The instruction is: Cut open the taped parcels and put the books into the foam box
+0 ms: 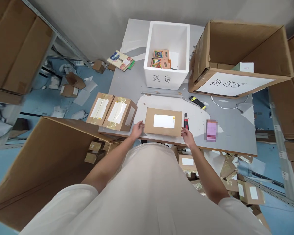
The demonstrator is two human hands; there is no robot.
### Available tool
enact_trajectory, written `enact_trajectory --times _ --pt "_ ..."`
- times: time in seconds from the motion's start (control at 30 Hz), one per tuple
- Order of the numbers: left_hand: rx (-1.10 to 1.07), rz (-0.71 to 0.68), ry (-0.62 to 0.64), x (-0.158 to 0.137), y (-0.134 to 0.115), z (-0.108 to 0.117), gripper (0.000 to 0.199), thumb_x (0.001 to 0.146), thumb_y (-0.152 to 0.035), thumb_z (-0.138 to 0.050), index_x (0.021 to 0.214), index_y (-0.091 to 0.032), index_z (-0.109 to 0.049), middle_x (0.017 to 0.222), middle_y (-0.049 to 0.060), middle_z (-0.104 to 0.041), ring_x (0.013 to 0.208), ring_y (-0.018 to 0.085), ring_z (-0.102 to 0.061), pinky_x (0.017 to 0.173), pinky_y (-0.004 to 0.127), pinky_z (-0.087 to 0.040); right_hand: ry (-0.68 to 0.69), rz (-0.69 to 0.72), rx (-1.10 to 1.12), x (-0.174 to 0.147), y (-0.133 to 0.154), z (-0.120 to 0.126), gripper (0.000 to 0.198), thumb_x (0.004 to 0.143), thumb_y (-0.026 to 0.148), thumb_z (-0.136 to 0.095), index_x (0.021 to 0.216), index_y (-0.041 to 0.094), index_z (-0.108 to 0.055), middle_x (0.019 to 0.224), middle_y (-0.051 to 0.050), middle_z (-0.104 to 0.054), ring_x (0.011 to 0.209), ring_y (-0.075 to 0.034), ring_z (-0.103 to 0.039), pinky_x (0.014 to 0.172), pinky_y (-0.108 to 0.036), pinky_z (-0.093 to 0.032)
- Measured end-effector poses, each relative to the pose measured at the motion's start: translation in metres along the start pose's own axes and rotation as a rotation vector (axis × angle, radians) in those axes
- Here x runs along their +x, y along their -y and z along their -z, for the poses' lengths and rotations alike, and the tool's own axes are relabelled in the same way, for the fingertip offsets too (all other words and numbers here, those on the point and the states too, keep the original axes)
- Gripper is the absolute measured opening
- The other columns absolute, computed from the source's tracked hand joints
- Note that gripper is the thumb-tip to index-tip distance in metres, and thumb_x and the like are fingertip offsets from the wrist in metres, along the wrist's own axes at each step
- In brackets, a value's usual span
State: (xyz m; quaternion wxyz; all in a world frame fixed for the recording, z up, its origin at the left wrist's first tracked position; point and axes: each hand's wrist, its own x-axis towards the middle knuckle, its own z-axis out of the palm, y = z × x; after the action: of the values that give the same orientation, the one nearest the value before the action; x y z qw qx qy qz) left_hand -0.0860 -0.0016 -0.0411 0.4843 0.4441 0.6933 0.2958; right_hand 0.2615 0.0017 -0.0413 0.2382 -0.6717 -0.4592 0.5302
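A closed brown cardboard box (163,130) with a white label lies flat at the table's front edge. My left hand (137,130) is at its left side, fingers bent against the edge. At the opposite side my right hand (188,136) grips the front right corner. Just beyond that hand lies a red and black utility knife (186,121). A larger yellow and black utility knife (197,102) rests farther back. Two taped, labelled cartons, one (117,112) nearer my left hand and another (100,108) beside it, stand to the left.
On the grey table (232,130), a white foam box (165,80) holds several colourful packets. An open carton (240,81) with handwriting stands back right. A blurred pink item (211,130) lies right; booklets (121,61) lie back left. A large open carton (51,156) stands lower left.
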Motion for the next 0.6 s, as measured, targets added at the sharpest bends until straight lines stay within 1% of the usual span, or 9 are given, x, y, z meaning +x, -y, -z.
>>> enact_trajectory --times 0.07,0.1,0.13,0.2,0.3,0.37,0.43,0.53,0.6 --pt "0.043 -0.04 0.072 -0.014 0.011 0.0 0.061 0.069 -0.02 -0.064 0.128 -0.013 -0.054 0.119 0.013 -0.064 0.1 0.022 -0.063 0.091 0.037 -0.05 0.043 0.076 -0.148 -0.01 -0.01 -0.004 0.071 0.07 0.042 -0.064 0.135 0.018 -0.049 0.131 -0.015 -0.053 0.107 -0.026 -0.058 0.093 -0.044 -0.047" --pt "0.078 -0.068 0.109 -0.02 0.015 -0.002 0.064 0.065 -0.019 -0.066 0.128 -0.015 -0.055 0.121 0.012 -0.064 0.104 0.023 -0.062 0.095 0.038 -0.048 0.065 0.119 -0.207 -0.015 -0.013 -0.009 0.073 0.068 0.038 -0.066 0.136 0.02 -0.047 0.136 -0.015 -0.049 0.113 -0.028 -0.055 0.095 -0.045 -0.045" --pt "0.111 -0.093 0.138 -0.025 0.018 -0.005 0.063 0.064 -0.019 -0.068 0.127 -0.016 -0.056 0.121 0.01 -0.064 0.106 0.025 -0.061 0.097 0.04 -0.047 0.073 0.152 -0.244 -0.019 -0.014 -0.014 0.074 0.067 0.036 -0.066 0.137 0.02 -0.046 0.139 -0.014 -0.047 0.118 -0.029 -0.052 0.097 -0.047 -0.044" --pt "0.143 -0.107 0.155 -0.031 0.021 -0.013 0.055 0.07 -0.025 -0.066 0.124 -0.017 -0.057 0.117 0.01 -0.066 0.105 0.025 -0.061 0.096 0.042 -0.048 0.041 0.177 -0.256 -0.025 -0.011 -0.025 0.066 0.072 0.035 -0.062 0.135 0.02 -0.046 0.136 -0.014 -0.05 0.121 -0.03 -0.05 0.096 -0.048 -0.044" --pt "0.112 -0.071 0.114 -0.035 0.017 -0.021 0.043 0.079 -0.032 -0.059 0.119 -0.016 -0.058 0.108 0.01 -0.068 0.099 0.024 -0.062 0.089 0.041 -0.051 -0.024 0.167 -0.202 -0.028 -0.001 -0.033 0.05 0.081 0.037 -0.052 0.128 0.019 -0.051 0.125 -0.014 -0.058 0.112 -0.027 -0.055 0.089 -0.045 -0.048" --pt "0.115 -0.092 0.078 -0.036 0.008 -0.02 0.038 0.082 -0.036 -0.057 0.115 -0.016 -0.06 0.106 0.01 -0.066 0.097 0.022 -0.062 0.088 0.04 -0.052 -0.039 0.177 -0.203 -0.03 0.009 -0.028 0.044 0.084 0.043 -0.05 0.12 0.018 -0.055 0.116 -0.014 -0.06 0.104 -0.026 -0.058 0.082 -0.041 -0.049" --pt "0.131 -0.154 0.039 -0.038 -0.006 -0.016 0.037 0.084 -0.041 -0.055 0.111 -0.016 -0.061 0.107 0.01 -0.063 0.098 0.021 -0.061 0.086 0.037 -0.053 -0.068 0.204 -0.266 -0.031 0.021 -0.017 0.042 0.086 0.05 -0.046 0.11 0.017 -0.058 0.107 -0.013 -0.061 0.093 -0.024 -0.058 0.077 -0.038 -0.049" --pt "0.172 -0.237 -0.042 -0.037 -0.033 -0.011 0.045 0.082 -0.045 -0.06 0.116 -0.017 -0.059 0.106 0.01 -0.058 0.099 0.021 -0.058 0.077 0.032 -0.054 -0.152 0.234 -0.437 -0.027 0.045 -0.001 0.045 0.09 0.056 -0.035 0.091 0.018 -0.059 0.088 -0.009 -0.06 0.082 -0.023 -0.056 0.074 -0.037 -0.046" --pt "0.209 -0.243 -0.1 -0.031 -0.049 -0.011 0.048 0.08 -0.045 -0.063 0.118 -0.017 -0.059 0.102 0.009 -0.058 0.097 0.021 -0.057 0.073 0.031 -0.053 -0.178 0.238 -0.513 -0.02 0.061 0.003 0.049 0.091 0.059 -0.028 0.081 0.02 -0.056 0.082 -0.008 -0.058 0.079 -0.023 -0.054 0.074 -0.036 -0.043"
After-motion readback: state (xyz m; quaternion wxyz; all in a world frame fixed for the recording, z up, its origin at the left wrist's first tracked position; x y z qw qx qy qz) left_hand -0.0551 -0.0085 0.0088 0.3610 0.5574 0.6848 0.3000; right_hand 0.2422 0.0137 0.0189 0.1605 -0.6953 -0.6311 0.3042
